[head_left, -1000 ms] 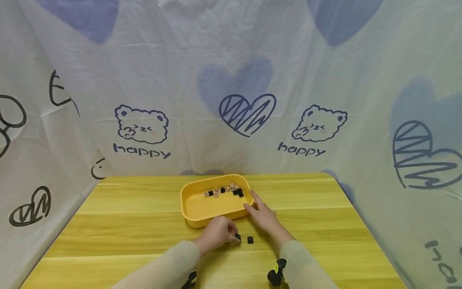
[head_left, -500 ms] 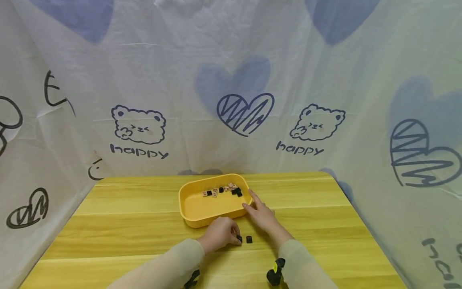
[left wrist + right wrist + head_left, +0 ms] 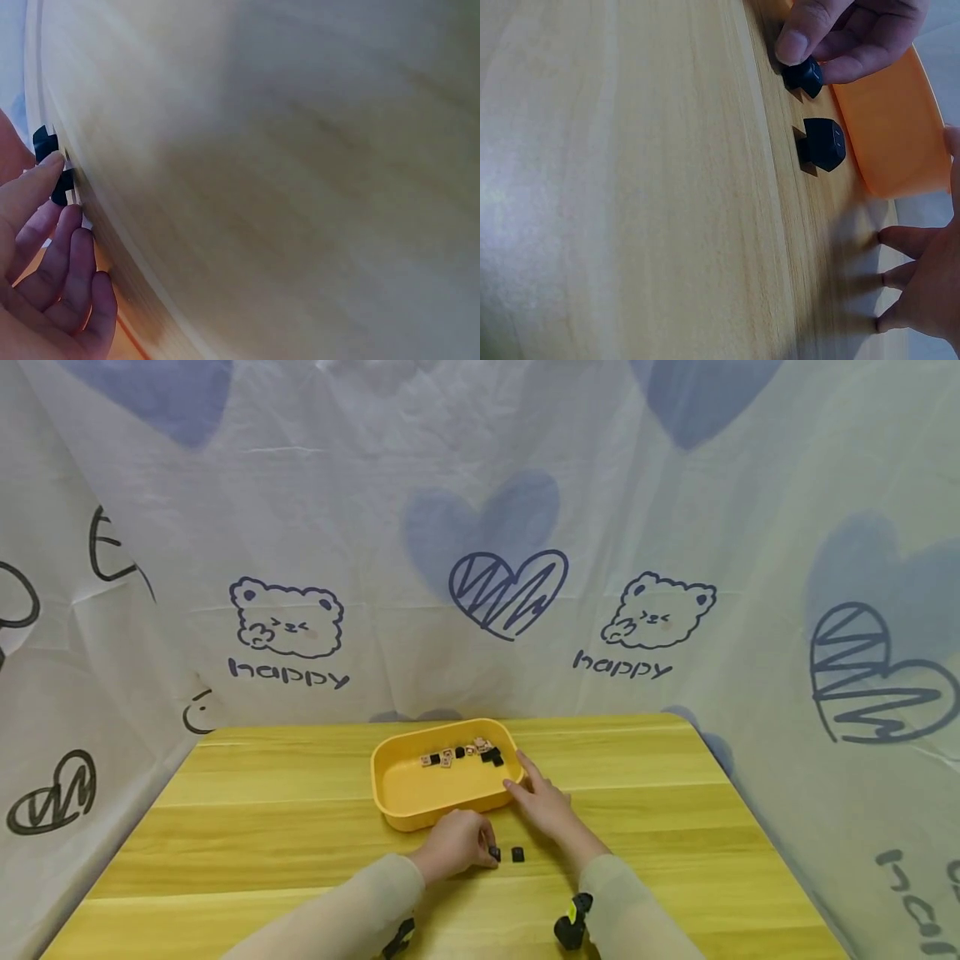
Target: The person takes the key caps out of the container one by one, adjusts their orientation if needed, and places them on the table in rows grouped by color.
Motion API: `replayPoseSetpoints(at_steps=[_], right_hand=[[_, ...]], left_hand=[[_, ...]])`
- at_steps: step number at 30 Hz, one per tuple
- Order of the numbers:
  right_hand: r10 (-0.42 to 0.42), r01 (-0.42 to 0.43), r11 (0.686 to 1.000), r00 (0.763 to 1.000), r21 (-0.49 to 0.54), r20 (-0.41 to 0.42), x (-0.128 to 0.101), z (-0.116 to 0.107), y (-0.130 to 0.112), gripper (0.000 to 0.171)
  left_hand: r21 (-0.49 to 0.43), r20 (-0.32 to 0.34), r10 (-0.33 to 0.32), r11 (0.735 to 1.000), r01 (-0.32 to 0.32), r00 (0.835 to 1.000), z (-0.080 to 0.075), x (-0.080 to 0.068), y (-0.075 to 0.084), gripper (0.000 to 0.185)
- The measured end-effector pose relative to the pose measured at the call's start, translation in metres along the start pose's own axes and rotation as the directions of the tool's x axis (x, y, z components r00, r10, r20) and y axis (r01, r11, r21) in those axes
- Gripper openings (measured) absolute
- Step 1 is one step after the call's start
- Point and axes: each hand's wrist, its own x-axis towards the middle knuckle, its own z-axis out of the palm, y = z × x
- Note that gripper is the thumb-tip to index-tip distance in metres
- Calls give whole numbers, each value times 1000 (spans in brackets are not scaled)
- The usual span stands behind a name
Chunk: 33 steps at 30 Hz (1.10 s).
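My left hand (image 3: 457,845) pinches a black keycap (image 3: 804,78) between thumb and fingers, close over the table in front of the tray. Just to its right a second black keycap (image 3: 518,854) sits by itself on the wood; the right wrist view shows pale markings on it. The yellow tray (image 3: 405,817), orange-looking in the right wrist view, stands behind both. At its right front corner is my right hand (image 3: 546,808), thumb and forefinger against the tray. Its other fingers (image 3: 904,241) are straight, their tips down at the table.
Several beige keycaps (image 3: 446,758) and black keycaps (image 3: 491,755) lie inside the tray, mostly along its back and right. The wooden table (image 3: 262,843) ends at a white cloth (image 3: 405,643) printed with hearts and bears, which hangs behind and at both sides.
The left hand and its keycap have shifted very slightly, coming a little nearer the other keycap and then easing back a touch. Right hand and tray stay put; the head view has drifted slightly.
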Motion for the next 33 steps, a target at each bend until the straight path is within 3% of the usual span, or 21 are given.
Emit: replayPoseSetpoints(at_steps=[14,23,29,33], right_hand=[[-12,12,1000,1000,-4,-8,0,1,1,67],[-3,3,1000,1000,-8,-8,1,-1,2,70],[1,-1,1000,1000,0,-5,0,0,1,74],[0,0,1000,1000,17,-2,0,0,1,77]], left_hand=[[-44,58,-13,999,16,998,-10,-1,3,22],[-21,73,50,999,-48,996,-34,5,17,22],[41,106,77,996,-82,991,-52,15,23,25],[60,94,89,994,-95,992,-67,22,25,25]])
